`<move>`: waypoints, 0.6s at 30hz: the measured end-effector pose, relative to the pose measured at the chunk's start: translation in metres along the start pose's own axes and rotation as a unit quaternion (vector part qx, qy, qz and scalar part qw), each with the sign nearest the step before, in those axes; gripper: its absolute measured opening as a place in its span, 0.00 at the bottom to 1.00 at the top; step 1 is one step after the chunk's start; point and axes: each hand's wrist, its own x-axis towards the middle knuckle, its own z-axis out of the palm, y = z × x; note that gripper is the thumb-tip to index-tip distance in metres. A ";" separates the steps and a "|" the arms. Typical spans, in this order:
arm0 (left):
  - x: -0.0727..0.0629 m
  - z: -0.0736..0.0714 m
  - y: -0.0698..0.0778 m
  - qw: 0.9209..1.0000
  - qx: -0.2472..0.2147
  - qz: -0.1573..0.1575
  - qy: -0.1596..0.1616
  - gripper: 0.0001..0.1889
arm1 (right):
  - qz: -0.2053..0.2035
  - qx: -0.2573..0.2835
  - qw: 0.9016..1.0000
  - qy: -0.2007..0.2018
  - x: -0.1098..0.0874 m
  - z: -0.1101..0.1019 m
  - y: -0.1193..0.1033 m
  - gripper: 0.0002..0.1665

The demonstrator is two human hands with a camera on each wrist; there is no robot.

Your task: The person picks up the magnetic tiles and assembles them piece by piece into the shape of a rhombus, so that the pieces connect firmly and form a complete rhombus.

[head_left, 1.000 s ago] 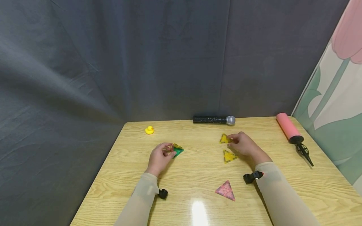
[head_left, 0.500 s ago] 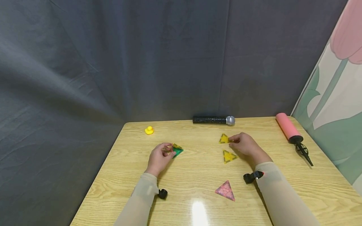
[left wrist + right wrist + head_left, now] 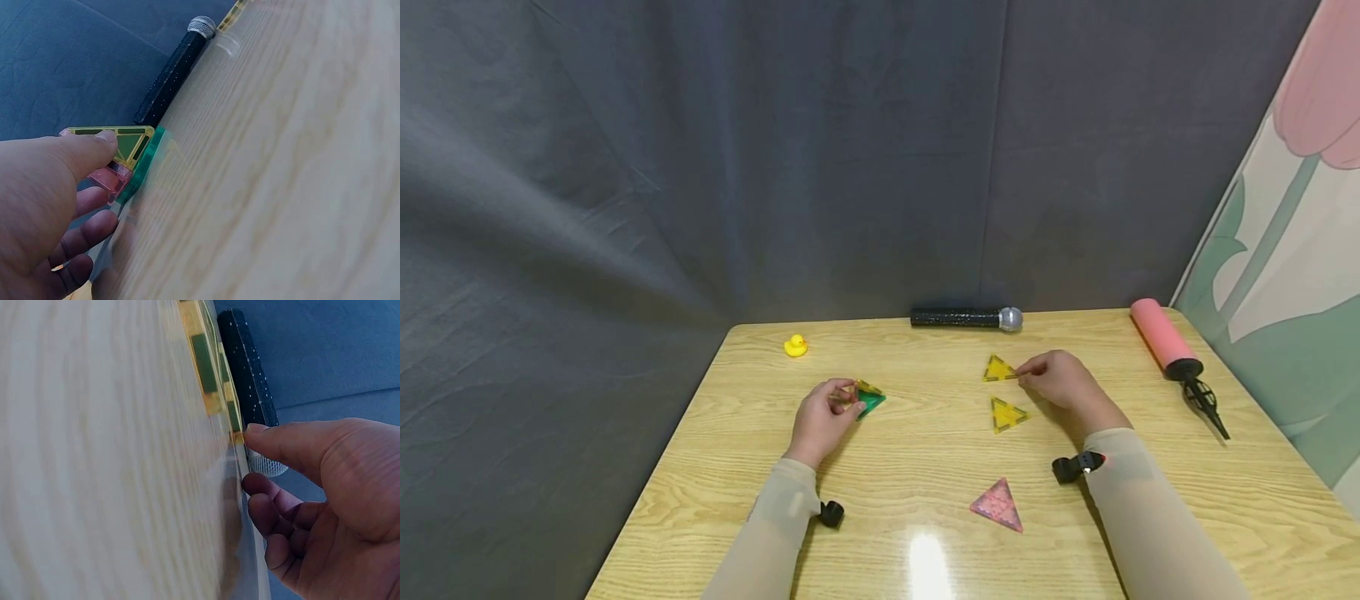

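In the head view my left hand [image 3: 822,422] holds a small joined piece of triangular magnetic tiles. In the left wrist view its yellow tile [image 3: 129,148] lies under the thumb, with a pink tile [image 3: 110,179] below and a green tile [image 3: 145,164] against the table. My right hand [image 3: 1057,382] has its fingertips at the right corner of a flat yellow triangular magnetic tile [image 3: 999,369]; the thumb tip meets that corner in the right wrist view. Closer to me lies a second yellow triangular tile [image 3: 1007,415], with a pink triangular tile [image 3: 999,505] nearer still.
A black microphone [image 3: 957,317] lies along the back edge of the wooden table [image 3: 910,467]. The yellow rubber duck [image 3: 796,346] sits at the back left. At the right is a pink hand pump [image 3: 1162,337] with a black nozzle. Dark curtain hangs behind.
My right hand has drawn back to the right, uncovering more of the far yellow tile, which has shifted slightly right. The left hand and its tiles stay almost still.
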 end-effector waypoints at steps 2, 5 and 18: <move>0.000 0.000 0.000 1.000 -0.001 0.001 -0.002 0.20 | 0.002 -0.002 1.000 0.001 0.001 -0.001 0.002 0.13; 0.000 -0.001 0.000 1.000 0.001 0.001 -0.003 0.20 | 0.005 -0.004 1.000 0.001 0.001 0.000 0.004 0.13; 0.000 -0.003 0.005 1.000 -0.001 0.006 0.000 0.21 | -0.005 0.018 1.000 -0.002 0.005 0.004 -0.002 0.21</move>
